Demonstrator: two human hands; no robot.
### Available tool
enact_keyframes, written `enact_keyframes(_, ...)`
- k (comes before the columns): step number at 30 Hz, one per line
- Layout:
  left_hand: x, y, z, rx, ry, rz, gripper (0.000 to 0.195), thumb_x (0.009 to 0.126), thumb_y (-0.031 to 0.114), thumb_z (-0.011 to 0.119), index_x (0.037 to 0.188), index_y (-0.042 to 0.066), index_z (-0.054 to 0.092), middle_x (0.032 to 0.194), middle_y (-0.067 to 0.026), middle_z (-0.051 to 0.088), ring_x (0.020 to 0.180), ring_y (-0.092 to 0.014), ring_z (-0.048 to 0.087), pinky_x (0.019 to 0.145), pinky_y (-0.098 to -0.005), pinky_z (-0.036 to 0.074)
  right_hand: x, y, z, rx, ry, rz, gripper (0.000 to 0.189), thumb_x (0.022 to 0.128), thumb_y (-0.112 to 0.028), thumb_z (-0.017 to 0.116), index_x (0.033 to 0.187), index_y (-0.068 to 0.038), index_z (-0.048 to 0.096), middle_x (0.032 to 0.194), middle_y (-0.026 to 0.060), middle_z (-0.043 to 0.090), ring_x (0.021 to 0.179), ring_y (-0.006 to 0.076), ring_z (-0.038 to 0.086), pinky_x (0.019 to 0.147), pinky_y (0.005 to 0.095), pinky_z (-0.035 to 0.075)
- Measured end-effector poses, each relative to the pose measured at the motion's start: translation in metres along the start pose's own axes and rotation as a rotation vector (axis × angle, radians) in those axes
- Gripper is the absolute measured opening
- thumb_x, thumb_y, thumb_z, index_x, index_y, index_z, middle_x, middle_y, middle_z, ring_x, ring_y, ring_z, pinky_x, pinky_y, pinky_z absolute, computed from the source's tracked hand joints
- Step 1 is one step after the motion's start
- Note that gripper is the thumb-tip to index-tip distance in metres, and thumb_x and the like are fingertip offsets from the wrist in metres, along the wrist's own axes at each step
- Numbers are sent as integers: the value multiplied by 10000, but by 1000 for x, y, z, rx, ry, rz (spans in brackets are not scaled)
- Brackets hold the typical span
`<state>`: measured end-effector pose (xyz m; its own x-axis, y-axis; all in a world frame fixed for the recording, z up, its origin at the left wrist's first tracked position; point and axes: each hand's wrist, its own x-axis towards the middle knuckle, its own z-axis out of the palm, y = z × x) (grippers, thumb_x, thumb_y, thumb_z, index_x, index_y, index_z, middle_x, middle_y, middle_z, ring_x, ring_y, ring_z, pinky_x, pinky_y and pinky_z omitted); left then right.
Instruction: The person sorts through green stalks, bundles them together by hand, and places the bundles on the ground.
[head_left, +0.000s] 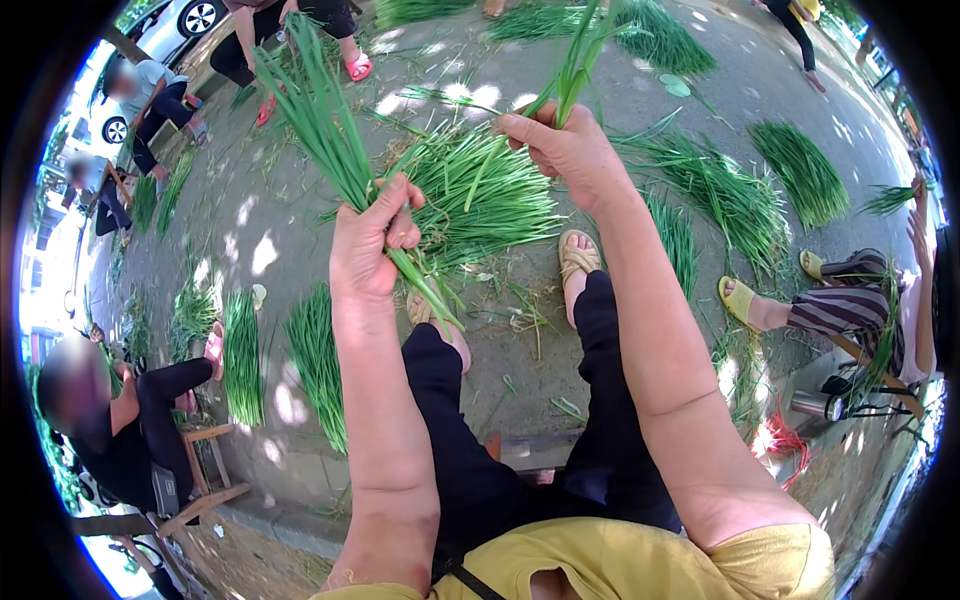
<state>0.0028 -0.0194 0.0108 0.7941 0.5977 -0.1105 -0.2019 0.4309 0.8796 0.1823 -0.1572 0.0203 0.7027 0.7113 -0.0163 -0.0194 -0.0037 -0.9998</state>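
My left hand (375, 240) is closed around a bunch of long green garlic chives (319, 124). Its leaves fan up and to the left, and the pale stem ends point down to the right. A few chive blades (576, 71) stick up from my right hand (562, 146), pinched between thumb and fingers, with one blade hanging below. Between and beyond the hands lies a large loose pile of chives (487, 199) on the ground. Dry trimmings (517, 300) are scattered by my sandals (577, 255).
Chive bundles lie on the pavement at left (242, 360) and right (799, 172). Several people sit around, one at the lower left on a wooden stool (206, 433). At right are a steel flask (817, 405) and red ties (784, 442). A parked car (169, 34) stands upper left.
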Motion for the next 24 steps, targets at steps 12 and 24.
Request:
enact_keyframes(12,-6,-3,20,32,-83,-56,283,835,211,631,1007,-3,561,747,-59,582,422,-22,359,416,-177,295,2,3,-13,483,-220,18,228,847,-243,607,886,-19,594,618,-50,424,491,29,307,440,194,225)
enact_keyframes(24,-5,-12,35,72,-54,-65,169,816,133,640,885,-15,596,654,-23,553,404,-22,365,402,-173,281,0,7,14,922,-307,174,358,927,-332,447,979,7,548,876,79,552,715,140,480,564,243,377)
